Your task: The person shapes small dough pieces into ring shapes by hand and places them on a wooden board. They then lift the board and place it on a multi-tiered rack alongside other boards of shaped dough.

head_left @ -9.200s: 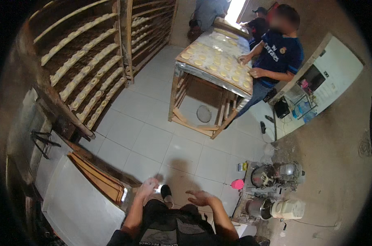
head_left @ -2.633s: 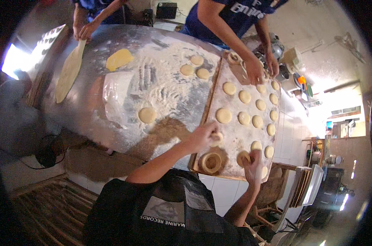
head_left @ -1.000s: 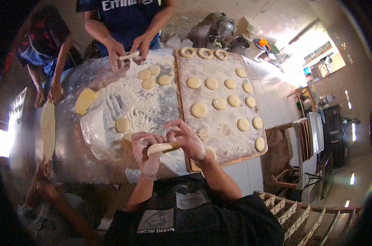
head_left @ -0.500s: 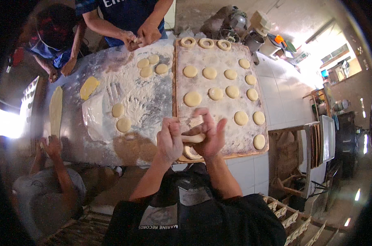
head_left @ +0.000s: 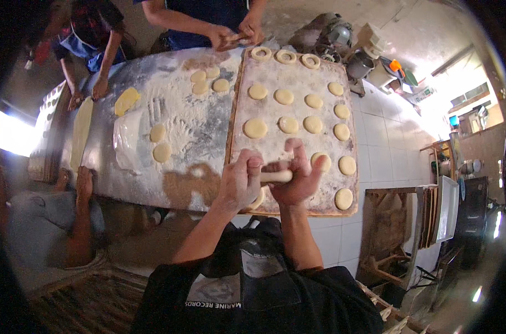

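My left hand [head_left: 240, 178] and my right hand [head_left: 296, 181] grip a pale dough ring [head_left: 276, 177] between them above a floured wooden board [head_left: 238, 142]. Their fingers are curled into it and partly blurred, with some of my right hand's fingers raised. Flat dough discs [head_left: 255, 128] lie across the board in loose rows, with three dough rings [head_left: 286, 57] along its far edge. Partly hidden beneath my hands, another piece of dough lies at the board's near edge. Left of the board, a few more discs [head_left: 161, 151] rest on the floured metal tabletop [head_left: 191, 119].
Three co-workers stand round the table; one [head_left: 197, 25] shapes dough opposite, two others [head_left: 86, 44], [head_left: 52, 222] handle a long dough strip [head_left: 81, 133] at the left. A plastic sheet [head_left: 127, 139] lies there. Mixers and pots [head_left: 360, 67] are behind; a wooden frame [head_left: 386, 234] stands right.
My hands have moved from over the metal tabletop rightward onto the board, still holding dough, and spread slightly apart. The long strip at the left has shifted, and the co-worker opposite has moved rightward.
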### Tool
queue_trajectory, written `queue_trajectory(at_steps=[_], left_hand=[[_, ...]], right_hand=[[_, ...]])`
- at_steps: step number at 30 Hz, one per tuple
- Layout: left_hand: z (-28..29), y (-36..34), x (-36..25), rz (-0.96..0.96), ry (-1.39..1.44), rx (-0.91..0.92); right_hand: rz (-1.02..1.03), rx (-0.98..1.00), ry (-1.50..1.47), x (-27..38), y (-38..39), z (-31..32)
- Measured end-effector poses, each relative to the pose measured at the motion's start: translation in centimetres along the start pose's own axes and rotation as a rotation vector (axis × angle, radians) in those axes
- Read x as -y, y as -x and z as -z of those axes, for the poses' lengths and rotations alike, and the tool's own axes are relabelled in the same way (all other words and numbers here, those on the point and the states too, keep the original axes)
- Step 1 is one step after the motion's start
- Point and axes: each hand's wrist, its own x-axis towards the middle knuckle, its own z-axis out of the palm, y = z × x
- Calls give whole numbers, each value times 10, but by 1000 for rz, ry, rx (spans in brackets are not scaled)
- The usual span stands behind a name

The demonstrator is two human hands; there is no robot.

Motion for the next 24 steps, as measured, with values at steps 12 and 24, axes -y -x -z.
queue_trajectory(at_steps=[12, 24], left_hand=[[-13, -3, 9, 61, -164, -8], [6, -25, 35, 437, -85, 125]], right_hand=[[-156, 178, -241, 6, 0, 30], [-398, -71, 358, 16, -28, 21]])
